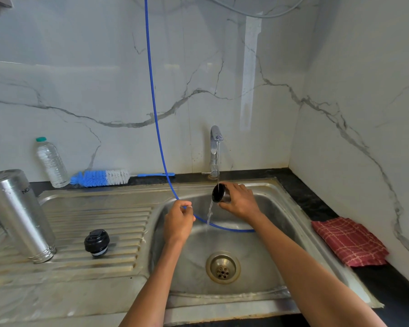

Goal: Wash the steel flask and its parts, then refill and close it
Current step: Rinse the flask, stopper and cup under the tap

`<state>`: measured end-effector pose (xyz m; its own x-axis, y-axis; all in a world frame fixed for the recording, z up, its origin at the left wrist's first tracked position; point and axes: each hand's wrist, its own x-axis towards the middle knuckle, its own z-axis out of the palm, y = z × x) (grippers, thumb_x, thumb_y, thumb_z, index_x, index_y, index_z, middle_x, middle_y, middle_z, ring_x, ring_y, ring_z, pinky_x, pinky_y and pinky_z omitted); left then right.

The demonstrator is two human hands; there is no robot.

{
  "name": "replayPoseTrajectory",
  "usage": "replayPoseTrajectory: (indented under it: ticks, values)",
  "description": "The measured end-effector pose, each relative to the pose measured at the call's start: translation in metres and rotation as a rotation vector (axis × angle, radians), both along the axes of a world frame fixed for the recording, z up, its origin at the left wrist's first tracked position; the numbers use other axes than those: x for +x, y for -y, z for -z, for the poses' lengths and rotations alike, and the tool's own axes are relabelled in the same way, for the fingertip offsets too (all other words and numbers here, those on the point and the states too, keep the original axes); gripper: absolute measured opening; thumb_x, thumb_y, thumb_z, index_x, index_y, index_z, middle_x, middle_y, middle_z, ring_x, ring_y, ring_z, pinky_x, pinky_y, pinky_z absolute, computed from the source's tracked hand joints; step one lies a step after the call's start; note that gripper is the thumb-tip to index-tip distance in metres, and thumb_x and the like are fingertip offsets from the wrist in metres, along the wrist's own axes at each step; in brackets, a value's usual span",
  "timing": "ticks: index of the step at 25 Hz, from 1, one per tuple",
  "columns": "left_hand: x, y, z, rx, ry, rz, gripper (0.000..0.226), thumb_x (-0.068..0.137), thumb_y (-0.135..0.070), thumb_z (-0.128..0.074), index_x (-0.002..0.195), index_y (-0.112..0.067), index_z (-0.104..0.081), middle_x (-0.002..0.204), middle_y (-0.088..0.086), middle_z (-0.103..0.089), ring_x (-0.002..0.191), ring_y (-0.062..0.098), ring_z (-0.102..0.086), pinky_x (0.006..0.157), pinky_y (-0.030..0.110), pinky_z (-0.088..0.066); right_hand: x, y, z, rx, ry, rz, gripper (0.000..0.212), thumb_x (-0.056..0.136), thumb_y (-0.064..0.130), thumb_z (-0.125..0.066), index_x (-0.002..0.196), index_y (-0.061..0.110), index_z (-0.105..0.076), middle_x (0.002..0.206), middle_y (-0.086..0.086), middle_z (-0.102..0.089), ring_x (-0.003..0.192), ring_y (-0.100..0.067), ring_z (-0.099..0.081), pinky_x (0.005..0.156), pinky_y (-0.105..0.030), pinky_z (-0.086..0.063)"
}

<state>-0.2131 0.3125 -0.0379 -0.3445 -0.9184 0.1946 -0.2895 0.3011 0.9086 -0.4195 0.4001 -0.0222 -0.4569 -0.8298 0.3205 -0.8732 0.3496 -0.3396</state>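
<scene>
plastic water bottle (51, 161) at 9 o'clock against wall, red checked cloth (350, 241) on counter at 3 o'clock, blue tube (154, 100) hanging at 12

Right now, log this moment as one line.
stage: rinsing | right hand: flask cup under tap | left hand: blue tube | flask, stopper: drainboard

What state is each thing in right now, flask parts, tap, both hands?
Steel flask: upside down on the drainboard, open.
Black stopper: off, standing on the drainboard.
Cup lid: tilted under the stream, water spilling out.
Tap: running.
Right hand: gripping the cup lid.
Left hand: pinching the blue tube.
Brush: lying unused.
Water bottle: capped, upright.
</scene>
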Motion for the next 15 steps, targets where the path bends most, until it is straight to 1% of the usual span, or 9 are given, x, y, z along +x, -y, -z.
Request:
replayPoseTrajectory:
  ticks: [1, 2, 5, 6, 8, 10, 12, 15]
  values:
    - [0.001, 0.000, 0.000, -0.001, 0.002, -0.003, 0.015, 0.096, -0.019, -0.056, 0.097, -0.032, -0.064, 0.072, -0.005, -0.072, 0.061, 0.009, -0.064, 0.071, 0.038, -0.058, 0.001, 0.000, 0.001, -0.039, 0.015, -0.008, 0.069, 0.086, 0.047, -0.072, 0.145, 0.035, -0.039, 0.139, 0.000, -0.058, 0.125, -0.027, -0.050, 0.102, -0.042, -0.039]
    - [0.001, 0.000, -0.001, -0.005, 0.006, -0.008, 0.015, 0.097, -0.019, -0.056, 0.098, -0.032, -0.065, 0.073, -0.005, -0.072, 0.060, 0.006, -0.064, 0.070, 0.037, -0.057, 0.003, 0.002, 0.003, -0.073, 0.070, -0.004, 0.068, 0.086, 0.045, -0.073, 0.144, 0.035, -0.038, 0.136, -0.001, -0.060, 0.123, -0.027, -0.051, 0.101, -0.042, -0.041]
    - [0.001, 0.000, 0.000, -0.014, 0.010, -0.014, 0.014, 0.097, -0.019, -0.057, 0.101, -0.028, -0.067, 0.075, -0.005, -0.072, 0.055, -0.004, -0.061, 0.070, 0.036, -0.058, 0.009, 0.009, 0.013, -0.195, 0.301, 0.051, 0.073, 0.082, 0.049, -0.078, 0.139, 0.037, -0.035, 0.129, -0.001, -0.061, 0.117, -0.024, -0.056, 0.099, -0.042, -0.049]
    - [0.000, 0.000, 0.000, -0.012, 0.008, -0.014, 0.014, 0.097, -0.019, -0.057, 0.101, -0.027, -0.067, 0.074, -0.005, -0.072, 0.056, -0.004, -0.061, 0.070, 0.036, -0.058, 0.011, 0.011, 0.016, -0.246, 0.402, 0.062, 0.074, 0.081, 0.050, -0.079, 0.139, 0.035, -0.035, 0.128, 0.001, -0.059, 0.116, -0.020, -0.056, 0.099, -0.038, -0.049]
    - [0.000, 0.000, 0.000, -0.008, 0.004, -0.010, 0.014, 0.097, -0.020, -0.057, 0.100, -0.029, -0.067, 0.069, -0.006, -0.071, 0.062, 0.002, -0.064, 0.071, 0.036, -0.058, 0.017, 0.013, 0.018, -0.334, 0.626, 0.058, 0.073, 0.084, 0.048, -0.079, 0.140, 0.027, -0.037, 0.125, 0.006, -0.055, 0.112, -0.013, -0.056, 0.095, -0.031, -0.047]
    - [-0.001, 0.001, 0.000, -0.007, -0.002, -0.010, 0.014, 0.097, -0.020, -0.057, 0.100, -0.029, -0.067, 0.069, -0.006, -0.071, 0.064, 0.005, -0.065, 0.072, 0.037, -0.058, 0.022, 0.015, 0.017, -0.381, 0.786, 0.061, 0.068, 0.086, 0.047, -0.077, 0.140, 0.023, -0.043, 0.123, 0.007, -0.058, 0.110, -0.012, -0.059, 0.092, -0.029, -0.048]
    - [-0.001, 0.001, 0.000, -0.007, -0.004, -0.010, 0.014, 0.097, -0.019, -0.057, 0.101, -0.027, -0.068, 0.072, -0.005, -0.072, 0.062, 0.003, -0.065, 0.073, 0.038, -0.059, 0.024, 0.019, 0.016, -0.416, 0.857, 0.066, 0.060, 0.088, 0.046, -0.075, 0.137, 0.021, -0.051, 0.121, 0.004, -0.062, 0.108, -0.013, -0.062, 0.086, -0.026, -0.049]
    - [-0.001, 0.001, -0.001, -0.011, -0.010, -0.010, 0.015, 0.097, -0.020, -0.057, 0.100, -0.032, -0.065, 0.073, -0.005, -0.072, 0.062, 0.005, -0.065, 0.073, 0.040, -0.060, 0.026, 0.022, 0.009, -0.433, 0.872, 0.088, 0.045, 0.090, 0.047, -0.071, 0.124, 0.020, -0.063, 0.110, 0.002, -0.067, 0.101, -0.017, -0.064, 0.072, -0.023, -0.047]
